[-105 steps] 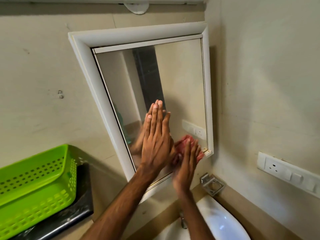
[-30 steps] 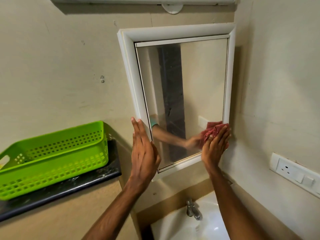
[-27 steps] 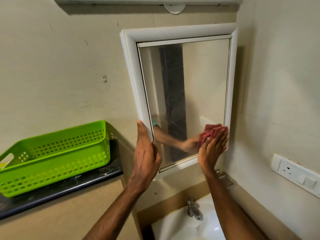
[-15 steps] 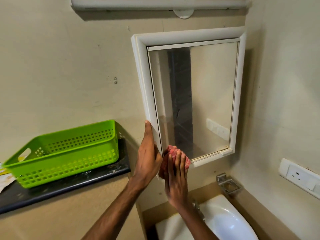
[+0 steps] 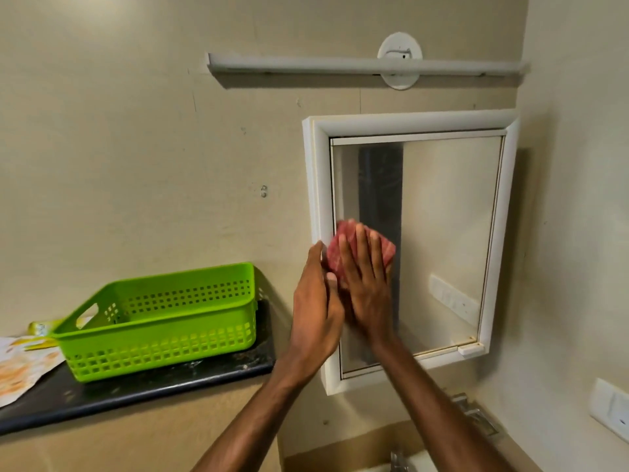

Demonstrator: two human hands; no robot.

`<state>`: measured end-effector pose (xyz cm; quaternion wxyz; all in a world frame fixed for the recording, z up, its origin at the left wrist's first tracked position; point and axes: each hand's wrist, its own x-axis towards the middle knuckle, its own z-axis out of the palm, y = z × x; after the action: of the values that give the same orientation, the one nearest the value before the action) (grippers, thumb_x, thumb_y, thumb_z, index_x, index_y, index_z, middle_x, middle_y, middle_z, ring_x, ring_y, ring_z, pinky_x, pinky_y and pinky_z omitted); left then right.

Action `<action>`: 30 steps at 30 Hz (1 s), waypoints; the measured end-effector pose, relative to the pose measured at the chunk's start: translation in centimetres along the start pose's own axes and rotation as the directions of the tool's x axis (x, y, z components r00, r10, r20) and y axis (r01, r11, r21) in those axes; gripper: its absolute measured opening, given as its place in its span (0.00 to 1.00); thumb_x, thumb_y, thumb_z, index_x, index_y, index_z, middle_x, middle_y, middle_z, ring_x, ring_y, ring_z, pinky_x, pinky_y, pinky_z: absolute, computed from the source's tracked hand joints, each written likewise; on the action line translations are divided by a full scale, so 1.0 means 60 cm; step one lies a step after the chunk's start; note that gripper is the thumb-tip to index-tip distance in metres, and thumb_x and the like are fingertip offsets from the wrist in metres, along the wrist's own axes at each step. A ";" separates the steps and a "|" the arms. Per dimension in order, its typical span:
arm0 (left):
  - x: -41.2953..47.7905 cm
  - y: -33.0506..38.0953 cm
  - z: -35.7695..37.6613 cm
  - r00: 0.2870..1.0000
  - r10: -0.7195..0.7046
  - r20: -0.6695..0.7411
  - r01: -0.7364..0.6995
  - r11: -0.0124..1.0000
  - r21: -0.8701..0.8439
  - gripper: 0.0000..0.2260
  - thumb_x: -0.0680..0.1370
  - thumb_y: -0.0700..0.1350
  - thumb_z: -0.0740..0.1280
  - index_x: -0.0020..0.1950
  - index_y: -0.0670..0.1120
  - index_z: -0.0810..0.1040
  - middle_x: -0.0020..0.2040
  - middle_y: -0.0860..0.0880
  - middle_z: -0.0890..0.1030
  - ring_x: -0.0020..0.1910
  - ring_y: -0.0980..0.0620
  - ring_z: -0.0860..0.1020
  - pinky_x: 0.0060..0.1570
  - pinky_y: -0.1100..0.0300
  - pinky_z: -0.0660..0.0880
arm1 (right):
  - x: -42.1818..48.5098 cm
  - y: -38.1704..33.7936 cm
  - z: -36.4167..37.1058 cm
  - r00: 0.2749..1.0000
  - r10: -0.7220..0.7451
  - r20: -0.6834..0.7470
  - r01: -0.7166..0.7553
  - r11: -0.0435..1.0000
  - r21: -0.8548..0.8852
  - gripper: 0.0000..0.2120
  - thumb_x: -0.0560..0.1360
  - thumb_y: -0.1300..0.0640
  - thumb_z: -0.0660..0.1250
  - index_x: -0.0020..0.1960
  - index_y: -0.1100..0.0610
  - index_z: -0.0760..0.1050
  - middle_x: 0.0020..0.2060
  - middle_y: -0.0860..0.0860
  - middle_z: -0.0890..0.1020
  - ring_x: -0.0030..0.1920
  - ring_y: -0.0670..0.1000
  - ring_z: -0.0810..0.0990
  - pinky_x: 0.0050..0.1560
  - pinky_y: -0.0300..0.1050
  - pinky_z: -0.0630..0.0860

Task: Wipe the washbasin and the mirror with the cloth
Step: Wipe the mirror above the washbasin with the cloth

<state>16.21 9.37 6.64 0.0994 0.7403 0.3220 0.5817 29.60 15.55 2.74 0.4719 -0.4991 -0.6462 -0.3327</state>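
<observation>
No text, brand or number can be read anywhere here. The packet (image 5: 23, 362) at the left edge of the counter (image 5: 170, 379), half under the basket (image 5: 163, 318), bears orange and yellow print, perhaps lettering, but it is too blurred to make out. The mirror (image 5: 442, 216) reflects a switch plate with no legible marking, and the socket (image 5: 612, 408) on the right wall shows none either.

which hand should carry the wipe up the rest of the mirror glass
Right. The right hand already presses the red cloth flat on the mirror glass; the left hand has no cloth and rests at the frame's left edge.
</observation>
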 end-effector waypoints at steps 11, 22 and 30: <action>0.112 0.025 -0.010 0.993 -0.027 -0.114 0.019 0.997 -0.071 0.23 0.86 0.48 0.53 0.80 0.43 0.59 0.79 0.48 0.62 0.78 0.55 0.61 0.77 0.54 0.58 | 0.213 -0.028 -0.045 0.931 0.234 -0.282 -0.263 0.962 -0.069 0.29 0.86 0.50 0.54 0.84 0.59 0.56 0.84 0.60 0.55 0.84 0.61 0.51 0.82 0.66 0.49; 0.094 -0.006 0.026 0.992 0.124 0.005 -0.124 0.989 0.079 0.28 0.86 0.48 0.51 0.82 0.44 0.40 0.82 0.50 0.41 0.81 0.57 0.41 0.80 0.52 0.44 | -0.227 -0.036 0.100 0.442 0.875 -0.197 -0.862 0.475 0.177 0.34 0.86 0.42 0.45 0.85 0.55 0.39 0.85 0.57 0.47 0.85 0.60 0.47 0.80 0.70 0.54; 0.097 -0.006 0.019 0.988 0.156 0.010 -0.157 0.981 0.114 0.30 0.85 0.44 0.54 0.81 0.40 0.41 0.82 0.46 0.41 0.81 0.54 0.41 0.80 0.48 0.46 | -0.072 0.002 0.071 0.421 0.868 -0.264 -0.818 0.489 0.303 0.35 0.84 0.41 0.45 0.85 0.56 0.43 0.85 0.58 0.48 0.85 0.61 0.47 0.81 0.69 0.48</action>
<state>17.81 13.34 10.74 0.0108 0.7682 0.2956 0.5678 28.78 17.97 -2.75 0.7215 -0.6484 -0.2219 -0.0989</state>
